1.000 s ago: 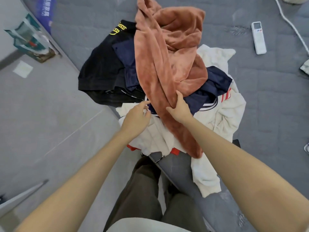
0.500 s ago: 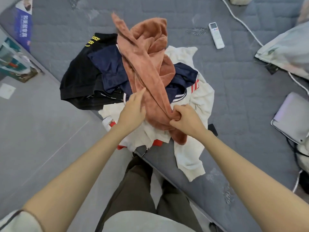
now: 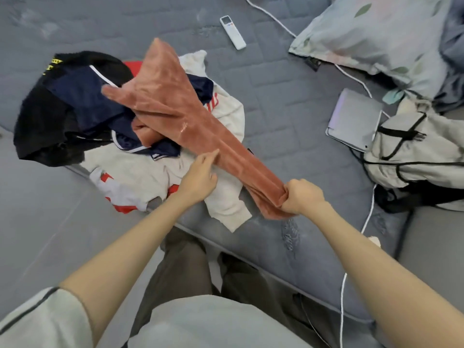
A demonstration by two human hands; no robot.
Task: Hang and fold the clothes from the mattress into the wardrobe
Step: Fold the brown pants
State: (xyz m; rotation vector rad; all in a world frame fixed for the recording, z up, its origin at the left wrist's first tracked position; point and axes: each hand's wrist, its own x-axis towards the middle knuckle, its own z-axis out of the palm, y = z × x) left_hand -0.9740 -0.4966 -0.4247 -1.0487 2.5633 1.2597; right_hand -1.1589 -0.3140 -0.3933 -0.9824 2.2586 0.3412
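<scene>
- Firmly, the right hand (image 3: 303, 195) has its grip clenched round one bunched end of the rust fleece garment (image 3: 175, 106).
- The left hand (image 3: 199, 175) is relaxed, fingertips touching the fleece's edge, grasping nothing.
- The fleece stretches from that fist back onto the clothes pile (image 3: 140, 167) at the mattress (image 3: 276, 96) edge.
- Best to lift it clear before pulling, so the navy top (image 3: 75, 96) underneath isn't dragged off.

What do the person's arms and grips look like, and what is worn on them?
The left arm is bare up to a short light grey sleeve with a thin dark stripe near its hem. The right arm is bare, with no sleeve in frame. The left grip and right grip are ungloved, with no watch, ring or band visible.
</scene>
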